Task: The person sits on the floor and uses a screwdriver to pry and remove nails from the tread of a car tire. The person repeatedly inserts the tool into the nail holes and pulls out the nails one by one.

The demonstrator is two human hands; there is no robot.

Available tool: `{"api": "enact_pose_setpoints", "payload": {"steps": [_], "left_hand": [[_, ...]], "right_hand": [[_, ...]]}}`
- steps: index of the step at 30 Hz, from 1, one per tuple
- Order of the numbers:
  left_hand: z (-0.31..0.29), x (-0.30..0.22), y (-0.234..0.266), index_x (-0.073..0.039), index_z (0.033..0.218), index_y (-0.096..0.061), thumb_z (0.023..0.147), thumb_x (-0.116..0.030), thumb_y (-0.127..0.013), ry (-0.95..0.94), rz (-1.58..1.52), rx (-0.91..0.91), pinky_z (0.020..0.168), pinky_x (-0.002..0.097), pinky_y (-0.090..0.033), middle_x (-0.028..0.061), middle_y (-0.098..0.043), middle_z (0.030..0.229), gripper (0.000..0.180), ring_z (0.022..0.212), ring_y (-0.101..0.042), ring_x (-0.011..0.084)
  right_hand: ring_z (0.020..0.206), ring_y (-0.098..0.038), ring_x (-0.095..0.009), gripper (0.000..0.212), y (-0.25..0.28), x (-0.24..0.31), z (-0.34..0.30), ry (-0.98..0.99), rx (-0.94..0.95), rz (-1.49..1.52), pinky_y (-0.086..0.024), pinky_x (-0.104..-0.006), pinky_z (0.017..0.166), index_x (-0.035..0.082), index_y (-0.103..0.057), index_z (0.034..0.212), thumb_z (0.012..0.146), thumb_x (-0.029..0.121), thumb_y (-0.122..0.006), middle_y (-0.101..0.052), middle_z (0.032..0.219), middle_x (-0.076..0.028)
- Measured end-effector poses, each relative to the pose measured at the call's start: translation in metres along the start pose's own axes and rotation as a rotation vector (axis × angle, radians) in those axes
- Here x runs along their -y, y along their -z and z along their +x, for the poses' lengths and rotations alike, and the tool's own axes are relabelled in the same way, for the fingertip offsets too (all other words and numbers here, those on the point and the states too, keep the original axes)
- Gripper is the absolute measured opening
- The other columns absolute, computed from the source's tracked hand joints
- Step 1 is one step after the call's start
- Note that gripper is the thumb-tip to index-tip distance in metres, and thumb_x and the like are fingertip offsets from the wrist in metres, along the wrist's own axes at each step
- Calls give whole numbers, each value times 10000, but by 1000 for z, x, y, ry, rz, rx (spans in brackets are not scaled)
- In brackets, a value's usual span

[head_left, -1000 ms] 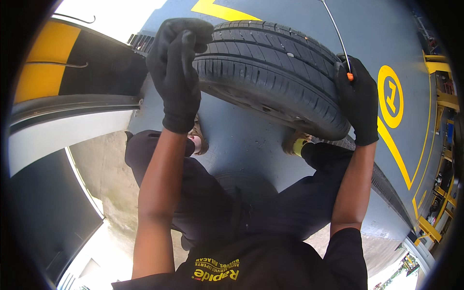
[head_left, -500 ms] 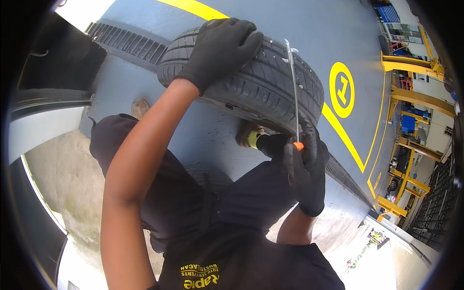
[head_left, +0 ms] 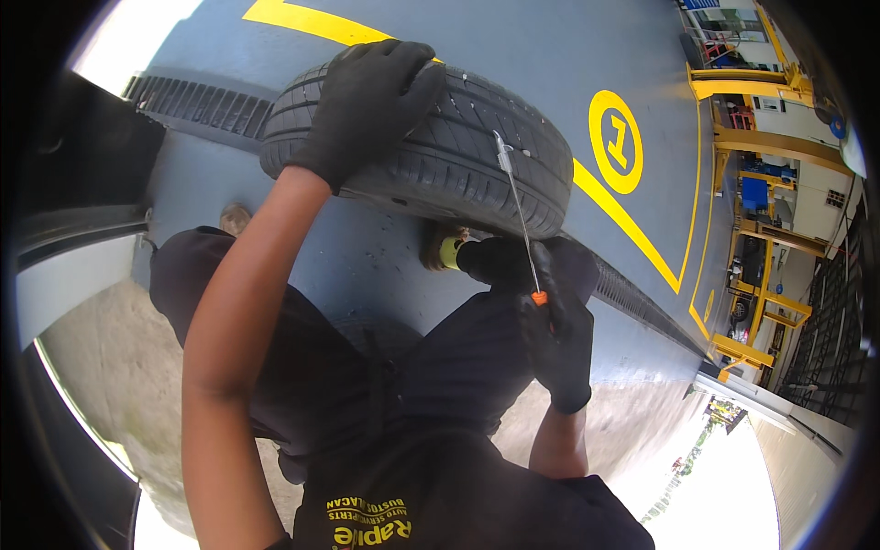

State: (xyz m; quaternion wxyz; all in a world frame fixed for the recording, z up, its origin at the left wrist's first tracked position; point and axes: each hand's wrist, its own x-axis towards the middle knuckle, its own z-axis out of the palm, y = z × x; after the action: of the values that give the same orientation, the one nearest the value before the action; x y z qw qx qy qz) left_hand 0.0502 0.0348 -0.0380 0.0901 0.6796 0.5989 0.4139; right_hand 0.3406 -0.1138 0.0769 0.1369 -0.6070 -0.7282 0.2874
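Note:
A black tyre (head_left: 477,174) stands on the grey floor in front of my knees, its grooved tread facing up. My left hand (head_left: 376,105), in a black glove, grips the tread at the top left with bent fingers. Low at the right, my black-gloved right hand (head_left: 556,335) is closed around a long, thin metal hand tool (head_left: 525,220) with an orange collar. The glove covers most of its handle. A pale piece sits along the shaft near the tip, over the tread; I cannot tell what it is, or whether the tip touches rubber. Small whitish bits dot the grooves.
A floor drain grate (head_left: 202,103) runs behind the tyre and continues to the right. Yellow floor lines (head_left: 632,225) and a ringed marking (head_left: 616,142) lie beyond. Yellow lift posts (head_left: 752,84) stand far right. My shoe (head_left: 445,252) is close beneath the tyre.
My right hand has drawn the tool back toward me, bringing its tip from the tread's far side to nearer the middle. My left hand keeps its hold on the tyre. The whole view has shifted.

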Motion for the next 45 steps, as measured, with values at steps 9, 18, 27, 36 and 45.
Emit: {"api": "enact_pose_setpoints", "payload": {"steps": [9,18,27,36,45], "left_hand": [[-4,8,7,-29,1223,-687,1042,-304,-538,-59,16,8,1002,447,-483,134,-725,1153,361,1093,-663,333],[-8,35,22,-16,1242,-670,1040,-264,-532,-63,-77,37,968,427,-504,166,-712,1133,348,1059,-673,336],[-16,58,41,-17,1273,-653,1058,-210,-517,1,-200,57,969,366,-501,133,-687,1183,319,1055,-666,284],[-23,73,46,-22,1297,-642,1084,-205,-515,75,-266,79,978,321,-502,102,-660,1229,308,1071,-657,217],[-14,55,67,18,1078,-650,997,-212,-489,248,-352,56,812,403,-493,171,-623,919,292,881,-620,281]], "right_hand": [[651,-575,-135,518,0,-19,6,57,41,32,-481,-280,607,14,-600,1426,919,32,-704,-646,878,-64],[630,-558,-106,503,-26,-24,12,91,-3,69,-456,-281,576,42,-619,1414,921,52,-714,-628,883,-26],[605,-538,-99,496,-34,14,30,-219,248,940,-460,-289,540,84,-534,1507,1034,198,-626,-590,857,-32],[645,-523,-58,523,-56,24,55,-142,226,822,-449,-236,573,87,-468,1558,1042,99,-548,-607,908,-59],[810,-618,-149,508,-31,21,17,86,115,293,-526,-304,742,21,-578,1455,949,-2,-625,-658,973,-103]]}}
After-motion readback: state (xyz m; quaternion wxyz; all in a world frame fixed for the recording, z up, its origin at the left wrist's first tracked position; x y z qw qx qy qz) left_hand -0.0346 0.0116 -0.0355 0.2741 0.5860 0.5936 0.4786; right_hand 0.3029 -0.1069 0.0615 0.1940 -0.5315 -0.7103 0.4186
